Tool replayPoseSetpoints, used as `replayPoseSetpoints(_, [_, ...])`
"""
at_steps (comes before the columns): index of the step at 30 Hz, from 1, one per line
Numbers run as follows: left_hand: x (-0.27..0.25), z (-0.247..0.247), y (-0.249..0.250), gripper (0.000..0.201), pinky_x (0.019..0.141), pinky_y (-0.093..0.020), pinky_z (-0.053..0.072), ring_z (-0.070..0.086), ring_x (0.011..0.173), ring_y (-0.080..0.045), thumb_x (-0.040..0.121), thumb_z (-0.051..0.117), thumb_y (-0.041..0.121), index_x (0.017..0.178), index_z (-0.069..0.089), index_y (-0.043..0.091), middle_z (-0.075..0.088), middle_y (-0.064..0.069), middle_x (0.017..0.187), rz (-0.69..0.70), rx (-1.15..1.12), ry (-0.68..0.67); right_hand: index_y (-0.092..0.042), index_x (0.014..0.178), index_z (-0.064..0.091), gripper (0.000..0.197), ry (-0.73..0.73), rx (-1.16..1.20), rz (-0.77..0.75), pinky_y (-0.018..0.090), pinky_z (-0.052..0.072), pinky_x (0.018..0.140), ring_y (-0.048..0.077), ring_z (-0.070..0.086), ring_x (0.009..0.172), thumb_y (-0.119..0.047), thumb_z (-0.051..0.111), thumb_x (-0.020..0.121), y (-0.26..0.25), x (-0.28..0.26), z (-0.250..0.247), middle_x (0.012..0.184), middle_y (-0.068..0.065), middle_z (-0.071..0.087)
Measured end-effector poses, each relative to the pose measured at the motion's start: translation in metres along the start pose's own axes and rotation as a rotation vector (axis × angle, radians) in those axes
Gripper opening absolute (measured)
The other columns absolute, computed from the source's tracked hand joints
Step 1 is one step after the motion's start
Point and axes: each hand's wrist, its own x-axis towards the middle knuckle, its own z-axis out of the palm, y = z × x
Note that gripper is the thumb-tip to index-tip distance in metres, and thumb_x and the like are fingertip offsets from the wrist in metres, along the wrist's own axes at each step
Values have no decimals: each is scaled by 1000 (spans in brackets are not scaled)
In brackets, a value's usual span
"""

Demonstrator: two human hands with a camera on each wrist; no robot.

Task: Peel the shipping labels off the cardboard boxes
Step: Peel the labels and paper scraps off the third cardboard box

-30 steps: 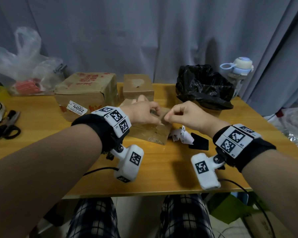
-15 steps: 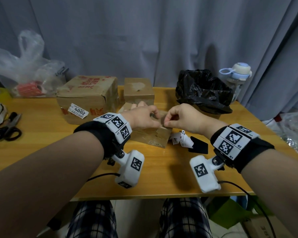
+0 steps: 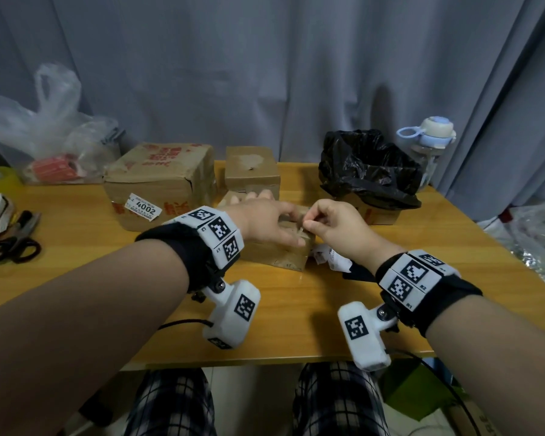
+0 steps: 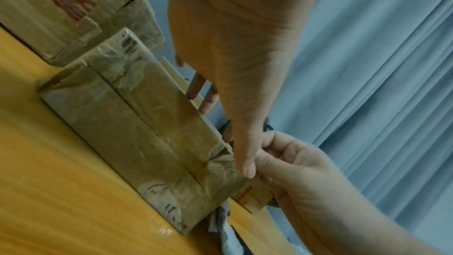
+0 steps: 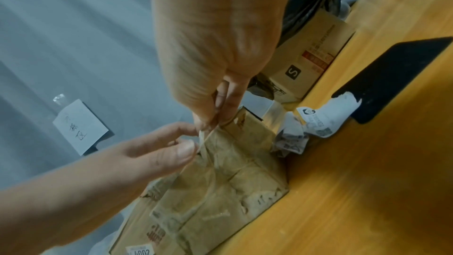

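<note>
**Both hands at the corner of the taped box**

We see a low taped cardboard box (image 3: pixel 277 251) lying on the wooden table (image 3: pixel 76 278), in front of a small box (image 3: pixel 252 168) and just right of a large box (image 3: pixel 158 180) that carries a white 4002 label (image 3: pixel 143 208). The left hand (image 3: pixel 265 220) lies across the low box's top with its fingers stretched out and the thumb pressed near the right corner. The right hand (image 3: pixel 334 228) meets it there, thumb and forefinger pinching a thin strip (image 5: pixel 203 139) that lifts off the box; we cannot tell whether it is tape or label. Crumpled label scraps (image 3: pixel 331 258) lie just right of the box beside a flat black item (image 5: pixel 397 77). Scissors (image 3: pixel 10 243) sit far left, a black bag (image 3: pixel 368 168) behind
</note>
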Motion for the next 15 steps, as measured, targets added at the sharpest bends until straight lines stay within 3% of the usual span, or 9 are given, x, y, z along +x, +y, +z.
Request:
replayPoseSetpoints(4, [3, 9, 4, 52, 100, -45, 23, 39, 118, -23, 72, 53, 73, 113, 52, 41, 45, -1, 114, -9, -32, 170, -15, 81, 62, 7, -44, -4, -28, 34, 55, 80, 16, 63, 81, -11, 64, 86, -4, 3, -2, 86, 2, 67])
replayPoseSetpoints(7, [6, 10, -2, 46, 102, -43, 30, 38, 119, -22, 72, 62, 66, 110, 54, 40, 39, 0, 115, -29, -205, 127, -16, 79, 65, 6, -84, 13, -38, 31, 54, 79, 12, 61, 77, -13, 67, 84, -4, 3, -8, 81, -3, 66])
replayPoseSetpoints(12, [8, 8, -2, 42, 107, -47, 28, 36, 123, -23, 71, 67, 61, 104, 56, 39, 39, -1, 121, -47, -254, 112, -7, 80, 73, 7, -145, 129, 37, 19, 48, 76, -4, 59, 69, -14, 71, 81, -2, 1, -16, 72, -8, 67])
replayPoseSetpoints(15, [8, 9, -5, 40, 108, -47, 30, 36, 123, -22, 71, 67, 60, 103, 56, 40, 38, 0, 119, -34, -280, 108, -12, 78, 71, 4, -183, 62, 28, 26, 50, 80, 3, 58, 72, -15, 72, 80, -1, 1, -14, 74, -7, 66])
